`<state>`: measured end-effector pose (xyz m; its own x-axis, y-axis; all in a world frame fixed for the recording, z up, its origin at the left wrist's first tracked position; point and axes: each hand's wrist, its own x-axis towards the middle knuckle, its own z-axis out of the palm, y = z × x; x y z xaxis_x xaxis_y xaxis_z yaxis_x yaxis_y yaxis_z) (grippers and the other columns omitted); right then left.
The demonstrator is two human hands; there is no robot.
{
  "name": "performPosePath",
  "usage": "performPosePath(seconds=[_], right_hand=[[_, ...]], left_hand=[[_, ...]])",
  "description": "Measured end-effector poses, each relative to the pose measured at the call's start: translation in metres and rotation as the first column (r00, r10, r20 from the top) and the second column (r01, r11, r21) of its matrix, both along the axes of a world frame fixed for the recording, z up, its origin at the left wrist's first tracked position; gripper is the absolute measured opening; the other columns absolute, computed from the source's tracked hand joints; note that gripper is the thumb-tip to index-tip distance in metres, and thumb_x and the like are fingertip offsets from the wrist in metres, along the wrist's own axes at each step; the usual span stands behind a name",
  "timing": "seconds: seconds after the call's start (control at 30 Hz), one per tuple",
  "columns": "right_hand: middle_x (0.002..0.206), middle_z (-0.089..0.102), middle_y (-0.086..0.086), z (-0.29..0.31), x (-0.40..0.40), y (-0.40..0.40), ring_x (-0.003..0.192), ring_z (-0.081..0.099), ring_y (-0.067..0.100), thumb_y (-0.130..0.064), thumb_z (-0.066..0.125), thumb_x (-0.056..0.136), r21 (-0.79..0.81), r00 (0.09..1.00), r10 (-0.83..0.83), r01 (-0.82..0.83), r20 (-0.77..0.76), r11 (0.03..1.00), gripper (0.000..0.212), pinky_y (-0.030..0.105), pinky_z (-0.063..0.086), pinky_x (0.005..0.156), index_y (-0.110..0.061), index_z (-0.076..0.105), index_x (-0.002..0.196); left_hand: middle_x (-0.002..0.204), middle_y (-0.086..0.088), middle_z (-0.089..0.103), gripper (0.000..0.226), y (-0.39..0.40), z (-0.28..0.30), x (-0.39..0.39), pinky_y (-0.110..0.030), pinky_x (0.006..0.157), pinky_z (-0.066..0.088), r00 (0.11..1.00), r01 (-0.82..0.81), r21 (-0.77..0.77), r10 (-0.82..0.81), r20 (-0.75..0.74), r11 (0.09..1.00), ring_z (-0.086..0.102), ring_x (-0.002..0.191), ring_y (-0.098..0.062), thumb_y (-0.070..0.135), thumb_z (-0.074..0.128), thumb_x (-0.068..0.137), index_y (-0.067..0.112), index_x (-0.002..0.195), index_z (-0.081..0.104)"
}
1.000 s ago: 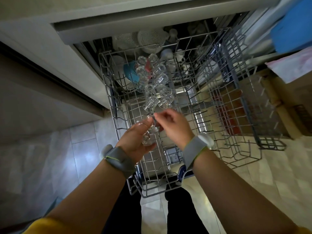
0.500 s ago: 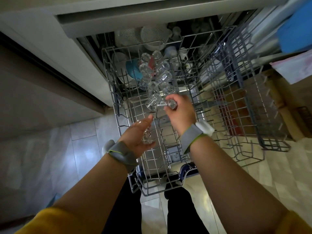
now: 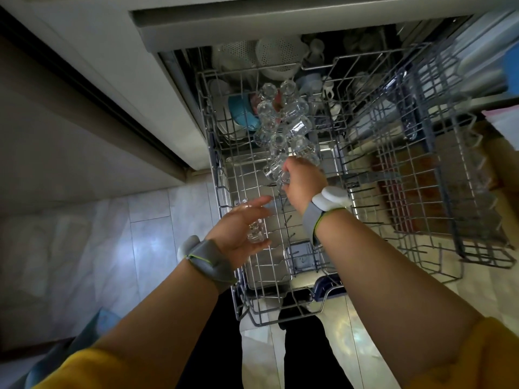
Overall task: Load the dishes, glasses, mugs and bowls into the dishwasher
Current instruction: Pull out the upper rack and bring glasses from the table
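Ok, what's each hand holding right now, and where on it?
The left hand cradles a small clear glass by its side in the palm. The right hand pinches another small glass with its fingertips at the rack; which part cannot be told.

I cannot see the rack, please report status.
Right hand setting small glass in upper rack. Left hand holds another glass. Nothing blocking.

The right hand (image 3: pixel 304 182) covered most of the small clear glass (image 3: pixel 284 178) it pinched. The left hand (image 3: pixel 241 234) was motion-blurred, smearing another clear glass (image 3: pixel 254 233) in its palm. Beyond both hands, white perforated strainers (image 3: pixel 278 56) sank into shadow.
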<state>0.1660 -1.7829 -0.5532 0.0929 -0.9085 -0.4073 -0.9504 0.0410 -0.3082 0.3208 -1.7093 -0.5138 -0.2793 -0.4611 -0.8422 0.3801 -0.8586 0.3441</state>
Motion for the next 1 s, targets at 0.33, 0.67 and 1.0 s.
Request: performPosePath(seconds=[0.33,0.67,1.0], right_hand=[[0.098,0.064,0.003,0.022,0.008,0.021,0.083,0.062,0.020,-0.020,0.062,0.089,-0.179,0.952,-0.140,0.193,0.274,0.965,0.012,0.028,0.050,0.068,-0.013,0.063,0.098],[0.116,0.063,0.001,0.031,-0.008,0.070,0.105,0.064,0.026,-0.026,0.068,0.083,0.616,0.459,-0.707,0.357,0.538,0.702,0.041,0.049,0.057,0.083,-0.018,0.056,0.121],[0.117,0.063,0.006,0.037,-0.026,0.086,0.101,0.064,0.030,-0.018,0.056,0.086,0.562,0.477,-0.733,0.472,0.485,0.679,0.030,0.052,0.055,0.086,-0.019,0.056,0.116]], left_hand=[[0.101,-0.005,0.059,0.046,-0.008,0.001,0.003,-0.056,0.095,0.046,0.909,-0.298,0.014,0.288,-0.303,0.954,0.057,0.092,-0.030,-0.002,0.049,0.083,0.019,0.123,0.058],[0.102,-0.007,0.067,0.051,-0.006,0.008,-0.022,-0.069,0.088,0.043,0.908,-0.237,-0.092,0.187,-0.376,0.967,0.064,0.099,-0.037,0.005,0.053,0.068,0.020,0.115,0.062],[0.115,-0.007,0.065,0.049,-0.002,0.015,-0.058,-0.043,0.082,0.047,0.952,-0.069,-0.104,0.034,-0.305,0.992,0.061,0.098,-0.029,0.007,0.060,0.064,0.022,0.110,0.069]])
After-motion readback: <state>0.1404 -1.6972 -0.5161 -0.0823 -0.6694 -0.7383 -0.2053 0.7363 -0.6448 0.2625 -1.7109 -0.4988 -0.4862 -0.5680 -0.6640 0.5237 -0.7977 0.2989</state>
